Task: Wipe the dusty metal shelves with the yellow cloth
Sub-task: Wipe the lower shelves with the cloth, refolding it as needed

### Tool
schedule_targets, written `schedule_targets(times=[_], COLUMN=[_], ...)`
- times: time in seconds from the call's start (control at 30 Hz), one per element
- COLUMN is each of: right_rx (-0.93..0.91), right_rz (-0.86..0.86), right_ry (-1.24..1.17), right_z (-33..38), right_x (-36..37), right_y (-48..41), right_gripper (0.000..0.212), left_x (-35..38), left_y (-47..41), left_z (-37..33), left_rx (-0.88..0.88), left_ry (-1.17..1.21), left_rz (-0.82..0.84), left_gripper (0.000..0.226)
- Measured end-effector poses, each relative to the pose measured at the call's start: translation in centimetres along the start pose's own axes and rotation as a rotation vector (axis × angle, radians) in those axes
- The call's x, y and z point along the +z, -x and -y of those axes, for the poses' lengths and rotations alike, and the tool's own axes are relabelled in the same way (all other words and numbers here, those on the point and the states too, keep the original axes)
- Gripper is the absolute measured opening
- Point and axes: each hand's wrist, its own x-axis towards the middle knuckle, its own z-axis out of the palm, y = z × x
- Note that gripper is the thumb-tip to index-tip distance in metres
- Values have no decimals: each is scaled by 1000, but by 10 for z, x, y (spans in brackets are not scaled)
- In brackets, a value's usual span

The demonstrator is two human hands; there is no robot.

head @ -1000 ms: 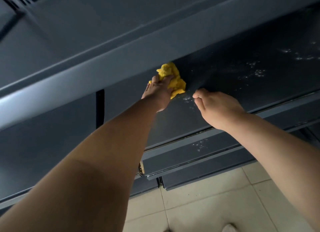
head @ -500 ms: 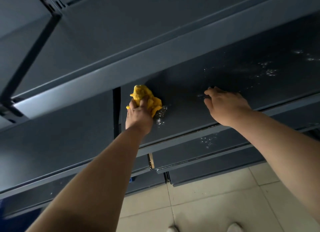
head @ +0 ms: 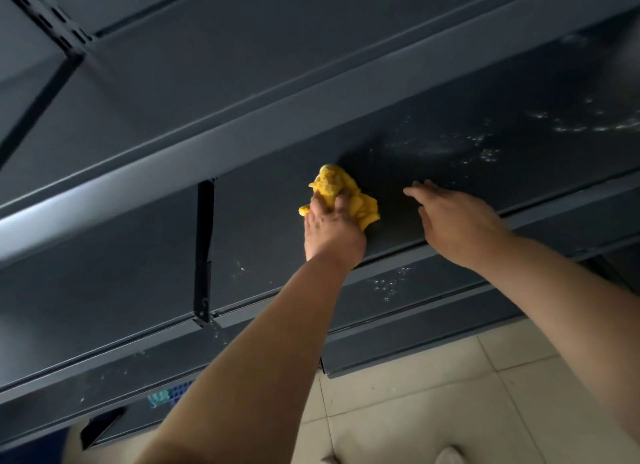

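Both of the person's hands are on the dark metal shelf [head: 270,228]: the left hand [head: 330,228] grips the crumpled yellow cloth [head: 337,186], fingers curled into it, pressing it onto the shelf surface under the front lip of the shelf above [head: 242,145]. The right hand [head: 457,217] lies just right of the cloth, not touching it, fingers straight and flat on the metal. White dust specks [head: 485,152] dot the shelf further right, and more speckle the lower shelf [head: 388,285] above the tiled floor [head: 433,394].

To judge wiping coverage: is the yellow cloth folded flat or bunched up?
Bunched up: the yellow cloth is a crumpled wad gripped by the left hand.
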Motion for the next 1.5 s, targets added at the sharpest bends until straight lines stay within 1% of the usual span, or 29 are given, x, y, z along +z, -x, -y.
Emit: schedule_targets(times=[0.1, 0.17, 0.3, 0.37, 0.57, 0.7, 0.8, 1.0, 1.13, 1.2, 1.23, 1.27, 1.3, 1.33, 1.37, 1.4, 1.47, 1.5], right_rx=[5, 27, 48, 62, 50, 1, -50, -96, -83, -89, -95, -100, -101, -98, -94, -85, -48, -29], right_rz=[0, 7, 28, 53, 122, 172, 198, 228, 248, 231, 212, 190, 165, 138, 111, 92, 67, 57], right_ry=[25, 33, 44, 32, 26, 43, 56, 78, 44, 14, 12, 19, 24, 27, 28, 32, 49, 57], right_z=[-10, -13, -9, -2, 40, 77, 105, 150, 171, 178, 181, 182, 181, 180, 177, 173, 163, 158], right_x=[-8, -13, -21, -22, -10, 7, 21, 48, 53, 49, 45, 40, 34, 28, 23, 18, 10, 8], right_y=[9, 15, 24, 25, 25, 20, 15, 16, 23, 25, 26, 25, 25, 24, 23, 22, 22, 23], right_gripper=[48, 50, 49, 52, 54, 56, 56, 56, 54, 52, 51, 50, 49, 48, 48, 47, 46, 46], left_x=[13, 19, 21, 18, -4, -29, -44, -63, -57, -58, -60, -63, -66, -70, -76, -83, -96, -99], left_y=[4, 11, 27, 36, 51, 51, 53, 67, 88, 92, 90, 86, 80, 74, 67, 59, 45, 40], left_z=[-37, -48, -38, -23, 38, 88, 125, 176, 176, 174, 171, 167, 162, 155, 148, 143, 132, 126], left_rx=[86, 129, 207, 217, 45, -105, -194, -282, -233, -183, -162, -145, -132, -118, -100, -73, -4, 43], left_ry=[-16, -41, -51, -54, -87, -94, -99, -146, -225, -151, -46, 90, 227, 313, 306, 213, -134, -304], left_rz=[40, 52, 44, 43, 12, 21, 11, -9, -9, -15, -7, 5, 9, -10, -62, -137, -296, -318], left_gripper=[68, 70, 66, 65, 68, 73, 72, 58, 57, 57, 60, 68, 80, 94, 103, 108, 106, 102])
